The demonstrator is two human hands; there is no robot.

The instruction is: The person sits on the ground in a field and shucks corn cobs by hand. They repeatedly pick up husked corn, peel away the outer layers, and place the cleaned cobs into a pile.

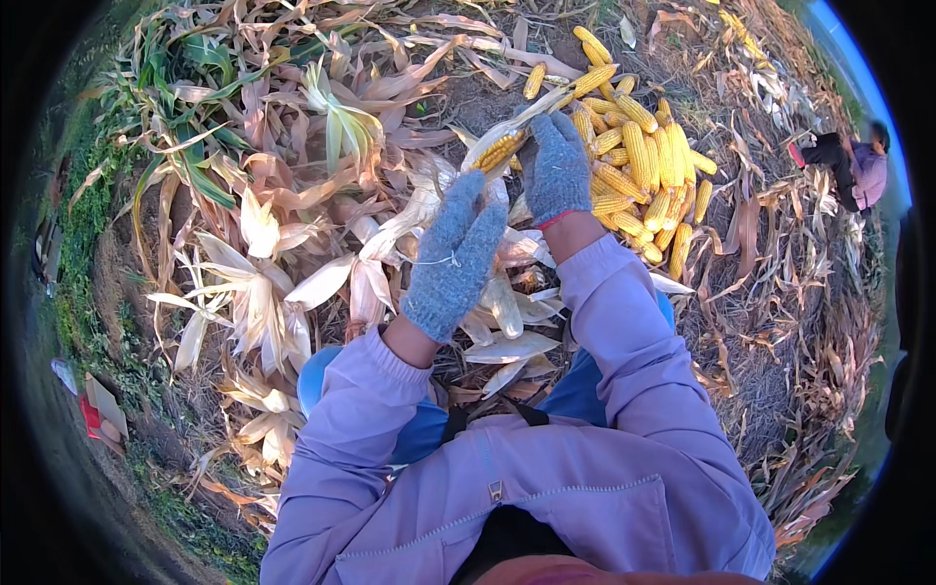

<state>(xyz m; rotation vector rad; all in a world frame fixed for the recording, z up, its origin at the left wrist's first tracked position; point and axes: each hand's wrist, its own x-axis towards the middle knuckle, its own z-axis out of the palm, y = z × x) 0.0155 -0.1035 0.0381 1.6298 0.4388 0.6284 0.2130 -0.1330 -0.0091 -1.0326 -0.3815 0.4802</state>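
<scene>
My left hand (455,256), in a grey knitted glove with a pale string round it, reaches up to the lower end of a partly husked corn ear (499,151). Its fingertips meet the ear's base. In a matching glove, my right hand (557,164) grips the husk at the ear's upper right side; its fingertips are partly hidden by the husk. Yellow kernels show between the pale husk leaves. Just right of my right hand lies a heap of husked yellow corn ears (643,161). Pale loose husks (512,347) lie below the hands, between my knees.
Dry corn stalks and leaves (292,139) cover the ground at left, with green leaves (208,66) among them. More husked ears (746,36) lie at upper right. A person (852,164) sits at the far right. An open red box (99,413) stands at the lower left.
</scene>
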